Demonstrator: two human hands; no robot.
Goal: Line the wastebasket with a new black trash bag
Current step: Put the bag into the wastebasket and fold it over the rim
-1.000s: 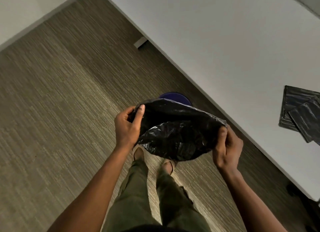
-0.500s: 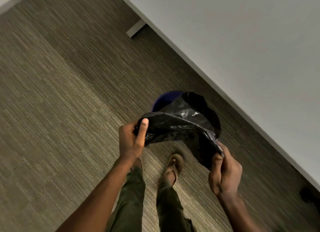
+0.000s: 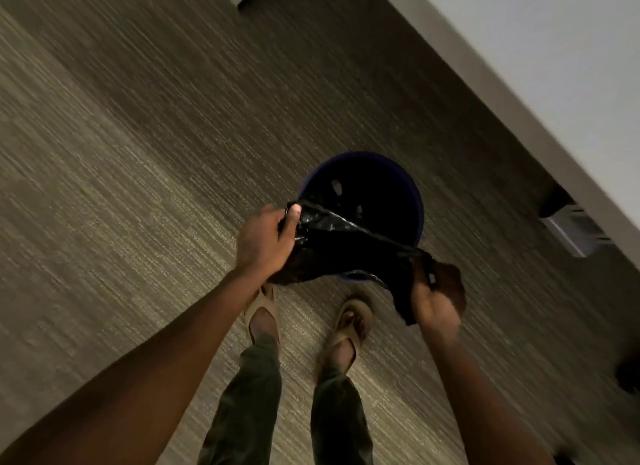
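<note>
The left hand (image 3: 265, 241) pinches one side of the black trash bag (image 3: 349, 253), thumb pressed over the gathered rim and fingers curled beneath it. The right hand (image 3: 438, 300) clenches the opposite side of the rim, fingers wrapped around a bunched fold that hangs below the fist. Between the two hands the bag's mouth is stretched into a taut band, and the rest of the bag drops into the blue wastebasket (image 3: 417, 204), whose dark inside shows glossy plastic. The wastebasket stands on the carpeted floor (image 3: 138, 152), directly in front of two sandalled feet (image 3: 349, 322) and near the edge of a white desk (image 3: 554, 48). The picture is slightly blurred.
</note>
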